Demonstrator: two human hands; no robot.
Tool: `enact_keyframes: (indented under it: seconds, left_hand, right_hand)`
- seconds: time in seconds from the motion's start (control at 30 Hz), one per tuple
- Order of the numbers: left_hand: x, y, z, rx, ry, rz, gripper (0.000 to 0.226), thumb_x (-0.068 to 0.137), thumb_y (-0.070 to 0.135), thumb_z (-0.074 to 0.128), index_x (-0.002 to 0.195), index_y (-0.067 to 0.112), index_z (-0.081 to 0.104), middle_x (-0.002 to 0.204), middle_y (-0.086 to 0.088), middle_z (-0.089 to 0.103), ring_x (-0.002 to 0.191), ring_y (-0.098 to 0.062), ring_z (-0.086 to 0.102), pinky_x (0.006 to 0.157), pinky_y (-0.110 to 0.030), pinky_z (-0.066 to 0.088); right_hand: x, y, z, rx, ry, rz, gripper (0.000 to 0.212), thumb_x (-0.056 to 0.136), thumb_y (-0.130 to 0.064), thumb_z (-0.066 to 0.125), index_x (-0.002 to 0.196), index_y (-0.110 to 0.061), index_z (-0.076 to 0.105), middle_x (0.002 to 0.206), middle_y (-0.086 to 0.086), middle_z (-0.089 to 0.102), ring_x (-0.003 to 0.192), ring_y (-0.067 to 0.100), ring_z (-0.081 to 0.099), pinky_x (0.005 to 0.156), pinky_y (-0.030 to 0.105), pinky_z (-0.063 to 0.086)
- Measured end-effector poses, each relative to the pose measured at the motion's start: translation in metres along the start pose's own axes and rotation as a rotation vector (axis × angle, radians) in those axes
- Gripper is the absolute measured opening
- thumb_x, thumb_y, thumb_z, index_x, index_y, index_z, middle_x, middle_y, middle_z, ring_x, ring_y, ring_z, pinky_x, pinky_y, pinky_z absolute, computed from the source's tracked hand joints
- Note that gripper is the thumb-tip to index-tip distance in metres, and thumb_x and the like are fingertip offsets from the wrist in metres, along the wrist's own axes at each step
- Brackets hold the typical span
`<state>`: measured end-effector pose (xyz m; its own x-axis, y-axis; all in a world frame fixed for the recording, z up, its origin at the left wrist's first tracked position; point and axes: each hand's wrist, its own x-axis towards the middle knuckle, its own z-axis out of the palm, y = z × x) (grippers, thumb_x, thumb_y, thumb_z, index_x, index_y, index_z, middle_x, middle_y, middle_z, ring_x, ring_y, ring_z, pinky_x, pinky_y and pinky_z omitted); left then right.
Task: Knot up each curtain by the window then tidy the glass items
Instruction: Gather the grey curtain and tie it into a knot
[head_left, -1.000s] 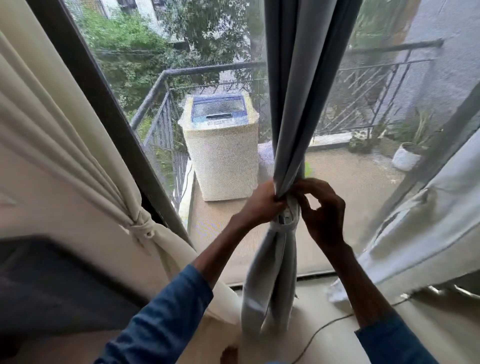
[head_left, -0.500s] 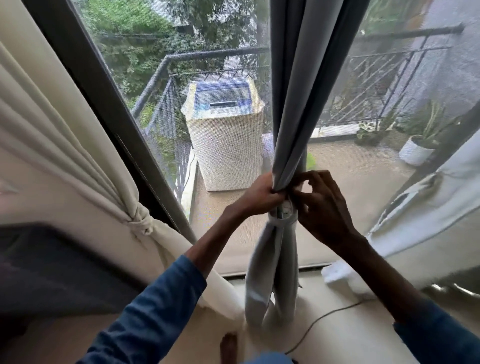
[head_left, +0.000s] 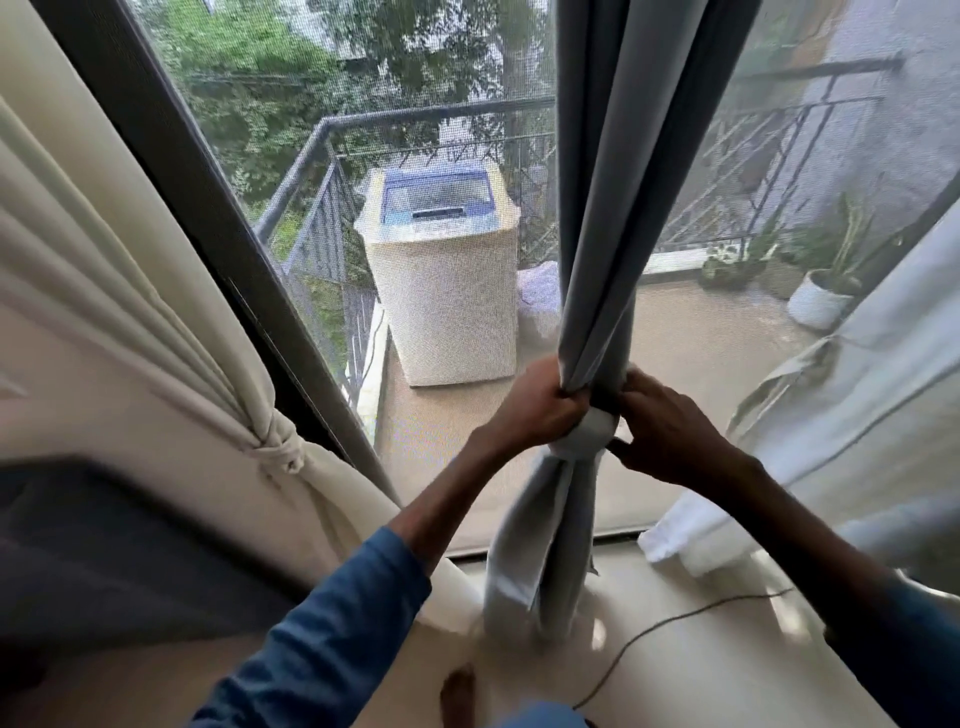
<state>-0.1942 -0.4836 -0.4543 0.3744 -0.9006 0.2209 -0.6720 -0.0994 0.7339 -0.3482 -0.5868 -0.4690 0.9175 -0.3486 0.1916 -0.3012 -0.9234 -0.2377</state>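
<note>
**Fingers (head_left: 570, 404) clamp knot (head_left: 589, 434) in grey curtain (head_left: 618, 208)**

Left hand (head_left: 540, 402) curls its fingers round the gathered cloth just above the knot. Right hand (head_left: 670, 431) pinches the knot's far side. The grey curtain hangs mid-window, its tail reaching the sill (head_left: 727, 649). A cream curtain (head_left: 156, 322) hangs tied at left. Outside stands a washer (head_left: 447, 301), its panel lettering too blurred to read.
</note>
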Motion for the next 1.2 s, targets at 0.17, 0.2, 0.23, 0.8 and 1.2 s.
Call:
enact_keyframes:
  seconds: [0.17,0.2,0.23,0.8,1.2]
  left_hand:
    - [0.005,-0.007,-0.012,-0.007,0.043,-0.090,0.035,0.084,0.002,0.053,0.063,0.025,0.036,0.064,0.007,0.044,0.066,-0.020,0.047,0.055,-0.026,0.030]
    - [0.006,-0.007,-0.012,-0.013,0.027,-0.098,0.037,0.084,0.002,0.053,0.063,0.027,0.036,0.064,0.009,0.044,0.066,-0.020,0.047,0.054,-0.025,0.031]
    - [0.006,-0.006,-0.011,-0.021,-0.004,-0.096,0.037,0.084,0.002,0.054,0.063,0.028,0.036,0.065,0.010,0.044,0.066,-0.019,0.047,0.054,-0.025,0.032]
    - [0.007,0.000,-0.001,-0.060,0.050,-0.095,0.017,0.082,0.005,0.053,0.067,0.011,0.047,0.068,-0.004,0.053,0.063,-0.020,0.049,0.057,-0.029,0.035]
    - [-0.001,-0.008,0.005,-0.071,0.024,-0.104,0.009,0.084,0.002,0.057,0.080,-0.006,0.057,0.078,-0.020,0.064,0.072,-0.033,0.061,0.059,-0.040,0.048]
  right_hand:
    - [-0.007,-0.007,-0.001,0.025,0.166,0.053,0.063,0.071,-0.023,0.085,0.128,-0.035,0.063,0.130,0.003,0.047,0.105,0.020,0.055,0.066,0.038,0.056]
    - [-0.006,-0.006,0.002,0.030,0.143,0.071,0.065,0.070,-0.025,0.086,0.130,-0.036,0.061,0.132,0.005,0.045,0.109,0.022,0.053,0.071,0.039,0.056]
    - [-0.004,-0.004,0.006,0.044,0.104,0.086,0.066,0.071,-0.026,0.086,0.131,-0.034,0.060,0.132,0.007,0.046,0.113,0.026,0.051,0.078,0.040,0.055]
    - [-0.021,-0.034,0.060,1.537,0.387,0.649,0.031,0.071,-0.026,0.084,0.096,-0.010,0.075,0.091,0.012,0.075,0.086,0.027,0.070,0.089,0.049,0.058]
    - [-0.033,-0.019,0.086,1.619,0.154,0.618,0.047,0.077,-0.003,0.075,0.108,-0.037,0.075,0.121,0.002,0.067,0.108,0.016,0.064,0.096,0.037,0.049]
